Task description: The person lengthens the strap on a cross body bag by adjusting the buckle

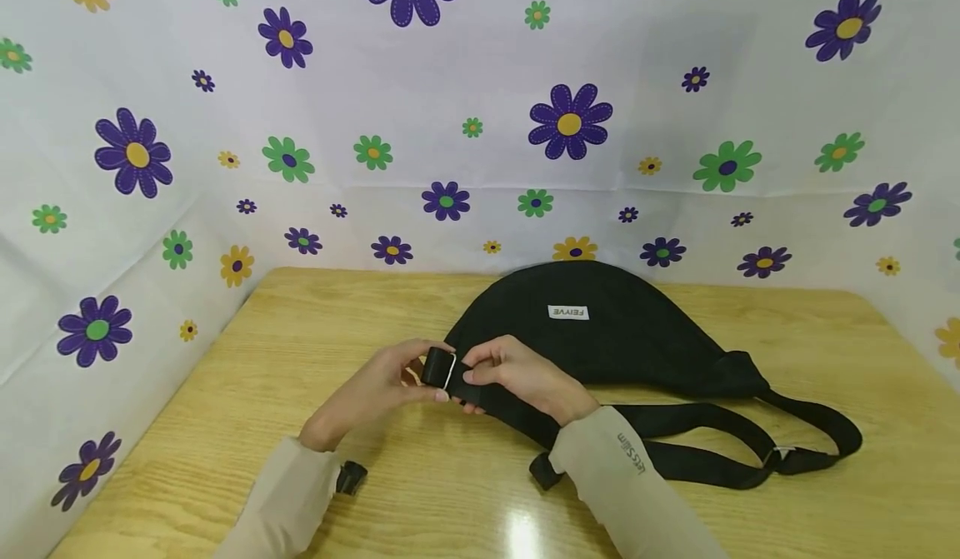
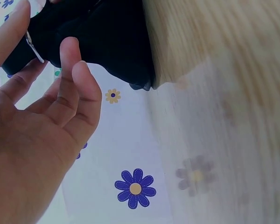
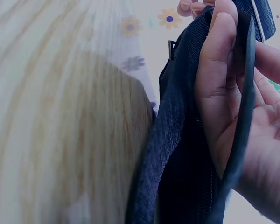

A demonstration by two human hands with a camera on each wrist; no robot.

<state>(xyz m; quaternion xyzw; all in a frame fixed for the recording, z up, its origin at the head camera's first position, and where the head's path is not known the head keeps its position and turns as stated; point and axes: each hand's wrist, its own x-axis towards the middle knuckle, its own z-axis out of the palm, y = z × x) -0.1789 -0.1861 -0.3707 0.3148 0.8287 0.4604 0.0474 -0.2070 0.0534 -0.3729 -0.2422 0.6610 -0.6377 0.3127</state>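
A black crescent-shaped sling bag (image 1: 600,342) lies on the table with its small white label (image 1: 567,312) upside down. At its left end, my left hand (image 1: 378,386) pinches a doubled webbing strap (image 1: 437,367) beside a thin metal slide buckle (image 1: 451,371). Just right of the buckle, my right hand (image 1: 521,373) pinches the same strap between thumb and fingers. In the right wrist view, the strap (image 3: 245,107) runs across the right hand (image 3: 266,121). Thumb and fingers of the left hand (image 2: 42,140) surround the strap near the buckle (image 2: 35,46) in the left wrist view.
The wooden table (image 1: 285,334) carries the bag. On the right, a longer strap loop (image 1: 840,426) with another metal buckle (image 1: 782,452) trails from the bag. Small black items (image 1: 350,477) sit at both wrists. A flower-printed white cloth (image 1: 465,67) stands behind and at the sides.
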